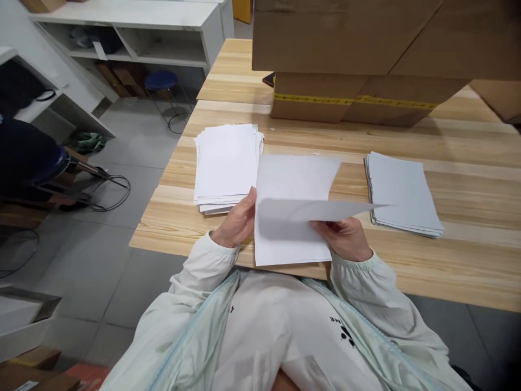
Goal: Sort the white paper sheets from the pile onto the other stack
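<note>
the left hand holds the paper by its left edge and the right hand grips its right side under a raised flap, the paper being over the near part of the table, between the left stack and the right stack, with boxes beyond.

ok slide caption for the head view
Bare left hand and right hand handle white paper sheets between white paper stacks on a light wooden table.
</note>
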Motion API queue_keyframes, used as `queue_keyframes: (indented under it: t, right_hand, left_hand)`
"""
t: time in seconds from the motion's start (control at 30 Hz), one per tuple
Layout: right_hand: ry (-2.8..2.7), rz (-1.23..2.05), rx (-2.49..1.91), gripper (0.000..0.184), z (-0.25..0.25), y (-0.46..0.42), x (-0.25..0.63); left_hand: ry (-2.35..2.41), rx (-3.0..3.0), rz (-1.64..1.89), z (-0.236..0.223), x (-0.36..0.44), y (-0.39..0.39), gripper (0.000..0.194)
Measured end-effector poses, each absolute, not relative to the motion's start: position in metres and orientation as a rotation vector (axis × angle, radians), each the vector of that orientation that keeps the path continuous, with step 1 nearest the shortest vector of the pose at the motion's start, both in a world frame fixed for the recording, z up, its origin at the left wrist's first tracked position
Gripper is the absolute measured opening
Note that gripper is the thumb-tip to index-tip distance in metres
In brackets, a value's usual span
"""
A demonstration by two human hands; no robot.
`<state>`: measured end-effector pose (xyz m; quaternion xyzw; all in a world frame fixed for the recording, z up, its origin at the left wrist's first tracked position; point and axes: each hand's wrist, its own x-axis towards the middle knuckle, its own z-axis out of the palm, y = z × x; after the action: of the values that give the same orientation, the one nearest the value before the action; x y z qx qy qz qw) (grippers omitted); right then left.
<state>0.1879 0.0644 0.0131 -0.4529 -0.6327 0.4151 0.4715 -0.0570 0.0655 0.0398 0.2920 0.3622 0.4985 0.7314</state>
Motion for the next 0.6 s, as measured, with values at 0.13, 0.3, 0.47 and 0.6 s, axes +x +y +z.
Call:
queue_keyframes:
  t: [0.13,0.3,0.47,0.6]
  right_hand:
    - [-1.583,1.027,-1.149,0.016,0.018,0.059,0.189]
    - [-1.457,1.03,-1.22,0.026,0.013,0.06,0.209]
    - [-1.04,0.816,-1.272,0.04,0.0,0.091,0.273]
    - [-1.331,0.945,-1.205,0.063,-0.007,0.098,0.284]
  left_hand:
    - [0.785,0.658,1.078,0.04,-0.05,0.063,0.045]
    - [0.767,0.557,1.09,0.038,-0.042,0.069,0.029]
    - [0.769,0.511,1.103,0.038,-0.043,0.076,0.036]
    - [0.75,0.492,1.079,0.035,-0.038,0.078,0.037]
